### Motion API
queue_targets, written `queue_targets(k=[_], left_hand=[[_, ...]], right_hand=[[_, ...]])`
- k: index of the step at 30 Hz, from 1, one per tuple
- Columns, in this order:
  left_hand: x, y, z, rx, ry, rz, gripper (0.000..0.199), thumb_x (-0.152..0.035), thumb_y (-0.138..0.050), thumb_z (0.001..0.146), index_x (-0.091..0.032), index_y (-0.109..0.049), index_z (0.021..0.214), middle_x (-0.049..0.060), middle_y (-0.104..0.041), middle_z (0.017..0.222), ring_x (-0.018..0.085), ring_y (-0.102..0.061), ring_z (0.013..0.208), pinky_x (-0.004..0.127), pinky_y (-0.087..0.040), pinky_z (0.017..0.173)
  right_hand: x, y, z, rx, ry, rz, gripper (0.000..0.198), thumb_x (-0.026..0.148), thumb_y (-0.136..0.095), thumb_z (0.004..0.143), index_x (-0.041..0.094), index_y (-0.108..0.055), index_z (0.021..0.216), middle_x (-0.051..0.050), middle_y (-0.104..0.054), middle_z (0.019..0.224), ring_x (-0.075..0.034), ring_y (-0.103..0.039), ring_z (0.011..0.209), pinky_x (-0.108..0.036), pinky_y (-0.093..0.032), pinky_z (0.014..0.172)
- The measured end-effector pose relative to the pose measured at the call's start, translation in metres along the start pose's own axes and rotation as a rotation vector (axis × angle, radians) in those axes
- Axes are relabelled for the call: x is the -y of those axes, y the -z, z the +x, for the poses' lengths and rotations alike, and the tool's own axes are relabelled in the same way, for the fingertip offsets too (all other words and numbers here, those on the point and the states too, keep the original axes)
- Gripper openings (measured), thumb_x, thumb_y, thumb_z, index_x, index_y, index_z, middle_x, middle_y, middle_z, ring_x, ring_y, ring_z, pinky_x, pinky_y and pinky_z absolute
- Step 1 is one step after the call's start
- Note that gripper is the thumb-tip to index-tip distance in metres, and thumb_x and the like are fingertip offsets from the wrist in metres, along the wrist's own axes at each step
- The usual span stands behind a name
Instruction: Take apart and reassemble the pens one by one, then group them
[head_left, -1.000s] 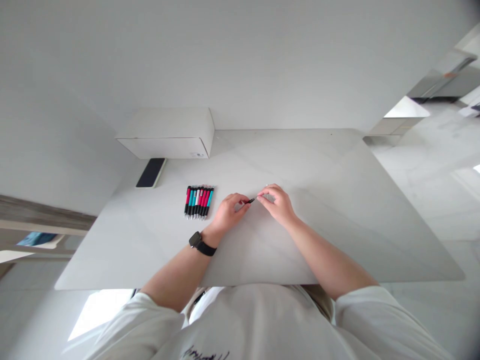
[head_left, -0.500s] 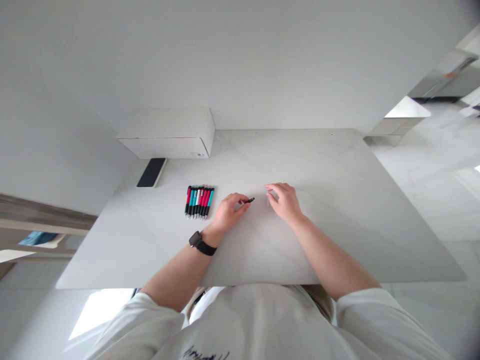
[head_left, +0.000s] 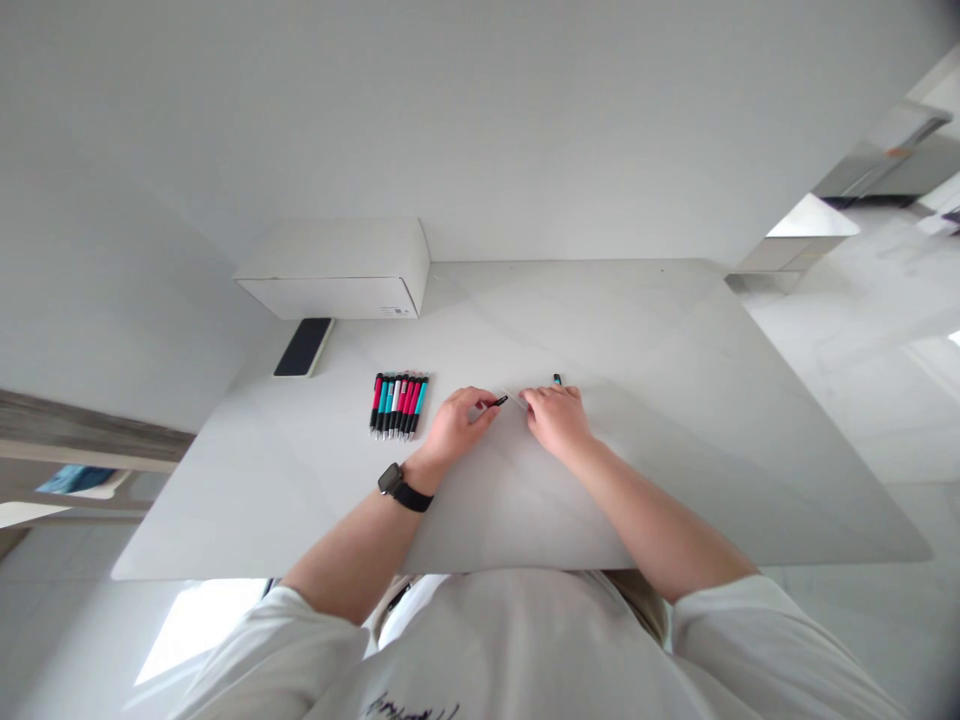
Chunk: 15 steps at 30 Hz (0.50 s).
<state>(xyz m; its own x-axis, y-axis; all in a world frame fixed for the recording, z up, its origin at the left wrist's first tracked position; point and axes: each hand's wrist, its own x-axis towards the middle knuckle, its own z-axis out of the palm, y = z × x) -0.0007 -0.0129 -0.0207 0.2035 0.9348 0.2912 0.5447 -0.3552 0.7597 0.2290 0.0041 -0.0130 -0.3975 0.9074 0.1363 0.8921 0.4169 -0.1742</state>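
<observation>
My left hand (head_left: 459, 420) is closed, pinching a short black pen part (head_left: 497, 402) whose tip points right. Facing it, my right hand (head_left: 556, 415) is closed on a thin pale stick that looks like a pen refill (head_left: 517, 400). The refill's left end is close to the black part; whether they touch I cannot tell. Just beyond my right knuckles a teal and black pen piece (head_left: 557, 379) pokes out, mostly hidden by the hand. To the left of my left hand lies a neat row of several pens (head_left: 397, 405) in red, teal and white with black grips.
A white box (head_left: 330, 295) stands against the wall at the back left of the white table (head_left: 675, 480). In front of it lies a dark-screened phone (head_left: 304, 347). I wear a black watch (head_left: 405, 487) on my left wrist.
My right hand has moved left and slightly down, turning the thin stick toward the black pen part. The teal and black piece has come into view behind it. My left hand stays put.
</observation>
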Motion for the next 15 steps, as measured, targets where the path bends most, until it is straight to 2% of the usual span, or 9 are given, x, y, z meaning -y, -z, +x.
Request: queue_targets(k=[5, 10, 13, 15], left_hand=[[0.000, 0.000, 0.000, 0.004, 0.004, 0.002, 0.017, -0.034, -0.069, 0.096, -0.023, -0.074, 0.108, 0.005, -0.075, 0.101, 0.022, -0.069, 0.097, 0.038, -0.054, 0.089], [0.000, 0.000, -0.001, -0.007, -0.009, -0.005, 0.017, -0.034, -0.068, 0.096, -0.024, -0.074, 0.108, 0.006, -0.075, 0.100, 0.022, -0.069, 0.097, 0.037, -0.055, 0.090], [0.000, 0.000, -0.002, -0.028, -0.007, -0.015, 0.016, -0.033, -0.068, 0.096, -0.024, -0.074, 0.108, 0.006, -0.074, 0.100, 0.022, -0.070, 0.097, 0.037, -0.055, 0.090], [0.000, 0.000, -0.002, -0.027, -0.004, -0.016, 0.016, -0.033, -0.069, 0.096, -0.023, -0.074, 0.109, 0.006, -0.074, 0.100, 0.021, -0.070, 0.096, 0.036, -0.055, 0.089]], right_hand=[[0.011, 0.008, -0.009, 0.113, -0.026, -0.100, 0.021, 0.008, -0.064, 0.088, 0.020, -0.067, 0.105, -0.015, -0.078, 0.090, -0.033, -0.070, 0.096, -0.046, -0.041, 0.087], [0.009, 0.010, -0.012, 0.141, -0.037, -0.067, 0.026, 0.010, -0.065, 0.085, 0.019, -0.064, 0.110, -0.017, -0.077, 0.096, -0.033, -0.071, 0.094, -0.044, -0.044, 0.084], [-0.007, 0.018, -0.008, 0.134, -0.096, 0.158, 0.035, 0.013, -0.064, 0.082, 0.022, -0.063, 0.116, -0.011, -0.076, 0.098, -0.027, -0.070, 0.084, -0.037, -0.046, 0.075], [-0.020, 0.024, -0.003, 0.077, -0.146, 0.438, 0.031, 0.016, -0.062, 0.082, 0.026, -0.063, 0.112, -0.005, -0.075, 0.094, -0.022, -0.068, 0.079, -0.033, -0.047, 0.071]])
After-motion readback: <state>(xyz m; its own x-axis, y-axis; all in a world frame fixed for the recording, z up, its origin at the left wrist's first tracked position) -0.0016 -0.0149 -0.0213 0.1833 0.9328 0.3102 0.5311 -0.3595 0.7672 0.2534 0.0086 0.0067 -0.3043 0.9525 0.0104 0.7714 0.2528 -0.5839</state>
